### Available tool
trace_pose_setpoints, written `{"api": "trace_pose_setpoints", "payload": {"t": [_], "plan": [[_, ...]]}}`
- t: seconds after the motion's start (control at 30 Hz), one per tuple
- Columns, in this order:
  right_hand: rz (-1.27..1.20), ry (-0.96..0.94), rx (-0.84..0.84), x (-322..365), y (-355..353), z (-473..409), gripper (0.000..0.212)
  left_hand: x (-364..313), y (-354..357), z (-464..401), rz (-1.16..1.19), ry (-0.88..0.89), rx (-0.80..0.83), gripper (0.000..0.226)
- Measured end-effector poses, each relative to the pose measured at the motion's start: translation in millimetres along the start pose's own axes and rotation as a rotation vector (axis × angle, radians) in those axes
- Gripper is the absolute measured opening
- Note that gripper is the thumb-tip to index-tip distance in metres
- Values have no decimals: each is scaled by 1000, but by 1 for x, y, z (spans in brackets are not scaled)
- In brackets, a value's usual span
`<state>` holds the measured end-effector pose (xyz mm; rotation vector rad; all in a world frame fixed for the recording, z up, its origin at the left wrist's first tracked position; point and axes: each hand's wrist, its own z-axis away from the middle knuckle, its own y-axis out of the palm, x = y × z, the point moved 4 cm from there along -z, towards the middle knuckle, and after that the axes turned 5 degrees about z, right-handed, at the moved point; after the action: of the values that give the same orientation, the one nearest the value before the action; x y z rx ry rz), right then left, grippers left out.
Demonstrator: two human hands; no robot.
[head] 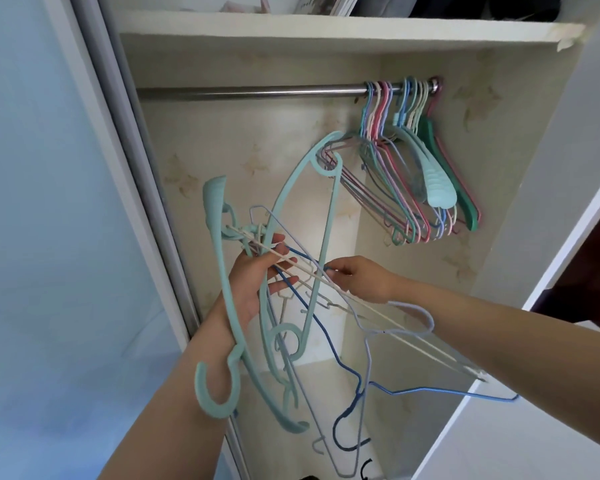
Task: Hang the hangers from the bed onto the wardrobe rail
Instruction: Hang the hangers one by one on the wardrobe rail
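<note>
My left hand [257, 278] grips a tangled bundle of hangers [284, 341] in front of the open wardrobe: thick mint plastic ones and thin blue, lilac and cream wire ones, hooks hanging down. My right hand [364, 277] pinches a thin blue wire hanger [329, 268] in the bundle, just right of the left hand. Above runs the metal wardrobe rail [250, 91]. At the rail's right end hang several pastel hangers [409, 168], pink, mint, blue and cream. The rail's left and middle stretch is bare.
A white shelf [326, 29] with books and boxes runs above the rail. The sliding door frame [136, 188] stands at the left, a white wardrobe side panel [534, 306] at the right. A lower white shelf [326, 375] lies behind the bundle.
</note>
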<state>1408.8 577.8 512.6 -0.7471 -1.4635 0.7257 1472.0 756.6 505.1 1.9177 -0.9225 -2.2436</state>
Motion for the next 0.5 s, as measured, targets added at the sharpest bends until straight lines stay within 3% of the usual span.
{"api": "trace_pose_setpoints", "payload": {"t": [0.07, 0.4, 0.5], "plan": [[162, 6, -6, 0, 2, 0, 29, 4, -3, -1, -17, -23, -32, 6], [412, 136, 35, -5, 17, 0, 35, 6, -9, -4, -288, -18, -127, 5], [472, 249, 138, -26, 22, 0, 35, 6, -12, -7, -161, -34, -93, 10]]}}
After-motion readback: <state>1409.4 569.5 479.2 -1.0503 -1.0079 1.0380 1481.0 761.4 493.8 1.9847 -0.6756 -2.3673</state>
